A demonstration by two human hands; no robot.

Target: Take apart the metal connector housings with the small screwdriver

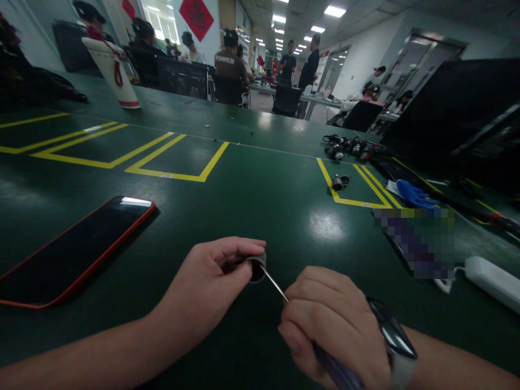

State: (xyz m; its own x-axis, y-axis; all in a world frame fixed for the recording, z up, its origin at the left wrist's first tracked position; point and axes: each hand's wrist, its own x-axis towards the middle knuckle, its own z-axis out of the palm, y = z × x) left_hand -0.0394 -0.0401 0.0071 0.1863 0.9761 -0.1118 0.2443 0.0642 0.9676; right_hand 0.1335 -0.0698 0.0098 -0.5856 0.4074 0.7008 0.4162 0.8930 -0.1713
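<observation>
Between the thumb and fingers of my left hand [215, 276] is a small dark ring-shaped metal part [258, 271], its round opening turned toward me. My right hand [333, 319], with a watch on the wrist, is closed around the dark handle of a screwdriver [277, 284]. The thin metal shaft slants up to the left, and its end meets the opening of the ring part. Whether the tip touches the inside wall is hidden. Both hands are low over the green tabletop [260, 211].
A phone with an orange edge [81, 249] lies at left. Yellow tape rectangles mark the table. At right are small metal parts [339, 183], camera-like pieces [345, 147], a blue glove [416, 194] and a white power strip [493, 281]. A white vase-like holder [116, 76] stands far left; people sit beyond.
</observation>
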